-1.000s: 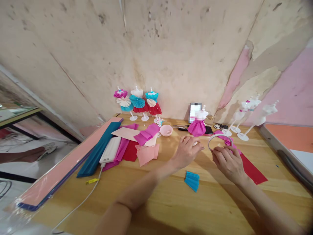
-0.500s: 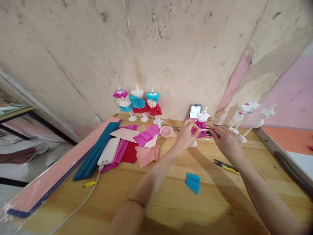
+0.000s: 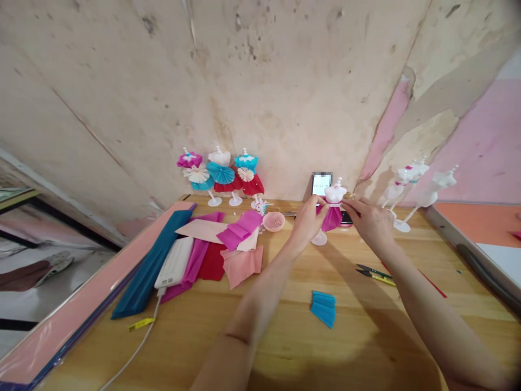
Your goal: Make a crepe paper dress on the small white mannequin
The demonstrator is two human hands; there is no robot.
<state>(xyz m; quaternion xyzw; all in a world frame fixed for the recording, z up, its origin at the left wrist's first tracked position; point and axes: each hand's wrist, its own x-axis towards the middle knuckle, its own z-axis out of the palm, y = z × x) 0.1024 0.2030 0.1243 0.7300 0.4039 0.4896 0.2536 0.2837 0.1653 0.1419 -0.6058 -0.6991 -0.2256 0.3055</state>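
Observation:
A small white mannequin (image 3: 335, 193) wears a gathered magenta paper skirt (image 3: 331, 219) and stands upright on its round base. A thin white strip (image 3: 334, 205) lies across its waist at the top of the skirt. My left hand (image 3: 306, 221) pinches at the left end of the strip, against the skirt. From the other side, my right hand (image 3: 372, 220) pinches its right end by the waist. My fingers cover both ends. Below my hands lies a folded blue paper piece (image 3: 324, 309), and thread snips (image 3: 375, 274) rest left of my right forearm.
Dressed mannequins (image 3: 221, 172) line the wall at left; bare ones (image 3: 437, 187) stand at right. A phone (image 3: 322, 185) leans behind my hands. Paper pieces (image 3: 242, 231), a white power bank (image 3: 176, 263) with a cable and a pink bowl (image 3: 274, 221) occupy the left side.
The white strip, stretched between my hands in front of the skirt before, now lies against the mannequin's waist. Both hands have moved up slightly, and the view has shifted a little.

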